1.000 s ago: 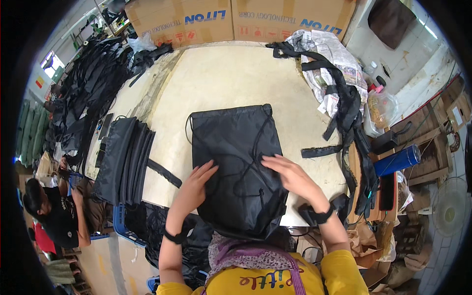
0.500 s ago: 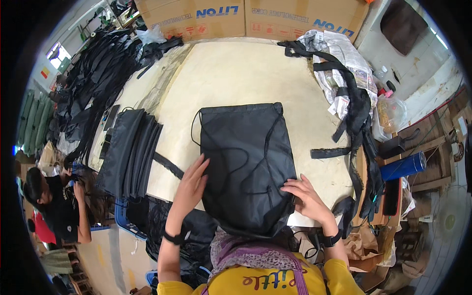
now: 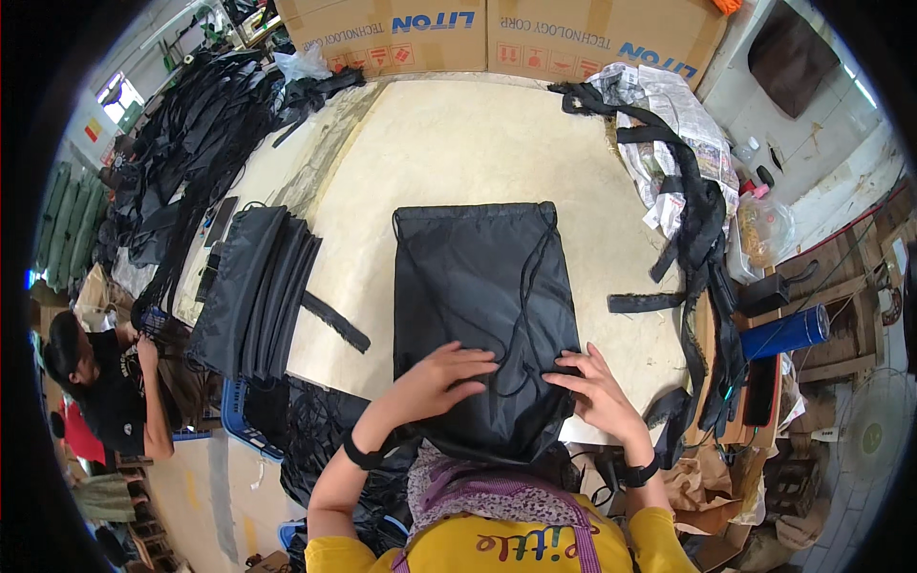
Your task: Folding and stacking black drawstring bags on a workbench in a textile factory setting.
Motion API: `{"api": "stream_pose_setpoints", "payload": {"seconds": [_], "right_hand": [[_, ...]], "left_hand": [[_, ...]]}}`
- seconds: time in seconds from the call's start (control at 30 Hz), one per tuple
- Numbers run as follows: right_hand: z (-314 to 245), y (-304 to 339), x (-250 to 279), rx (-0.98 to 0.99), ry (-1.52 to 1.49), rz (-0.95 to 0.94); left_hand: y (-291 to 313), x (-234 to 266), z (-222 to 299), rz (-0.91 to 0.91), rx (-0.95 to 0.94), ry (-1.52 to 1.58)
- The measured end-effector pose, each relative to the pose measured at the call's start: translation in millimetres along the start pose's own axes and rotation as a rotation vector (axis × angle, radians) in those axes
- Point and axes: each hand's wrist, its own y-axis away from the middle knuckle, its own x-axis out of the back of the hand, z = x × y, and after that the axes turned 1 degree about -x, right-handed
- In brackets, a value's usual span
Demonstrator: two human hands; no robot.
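On a pale tabletop [image 3: 358, 181], in the head view, a black drawstring bag [image 3: 463, 272] lies before the person. The left hand [image 3: 439, 382], loosely open with its thumb apart, is over the bag's lower middle. The right hand [image 3: 597, 392] has spread fingers at the bag's right edge; whether it pinches cloth cannot be told. Left of the bag sits folded black fabric [image 3: 253, 296].

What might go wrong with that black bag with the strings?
The loose strings might tangle or catch on the left hand, since they lie close to its fingers. The black bag seems to reach past the near edge of the table, so it could slip off.
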Motion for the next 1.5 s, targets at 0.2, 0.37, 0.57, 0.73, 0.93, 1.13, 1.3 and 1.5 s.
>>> {"api": "stream_pose_setpoints", "payload": {"seconds": [0.2,0.37,0.57,0.73,0.93,1.13,1.3,1.5], "right_hand": [[5.2,1.3,-4.5,-0.003,-0.074,0.082],[8.2,-10.4,-4.2,-0.036,-0.163,0.158],[12.6,-47.7,-16.8,-0.391,-0.188,0.287],[6.0,-60.5,-21.1,-0.481,-0.037,0.32],[-11.1,-64.2,-6.7,-0.452,0.088,0.366],[-2.6,-103.3,14.8,-0.107,0.156,0.445],[26.0,-141.8,-2.9,-0.282,0.02,0.139],[27.2,-149.6,-35.3,-0.285,0.306,0.378]], "left_hand": [[62.8,36.1,10.6,0.146,0.371,0.097],[87.5,12.5,-16.4,0.216,0.29,0.062],[76.4,-7.6,-63.0,0.694,0.638,0.213],[27.5,0.0,-30.9,0.891,0.663,-0.071],[15.7,-6.8,-54.0,0.729,0.457,-0.207],[10.2,-2.3,-60.9,0.685,0.45,-0.245],[0.5,6.2,-69.3,0.657,0.516,-0.256],[-8.6,11.1,-55.7,0.641,0.573,-0.548]]}}
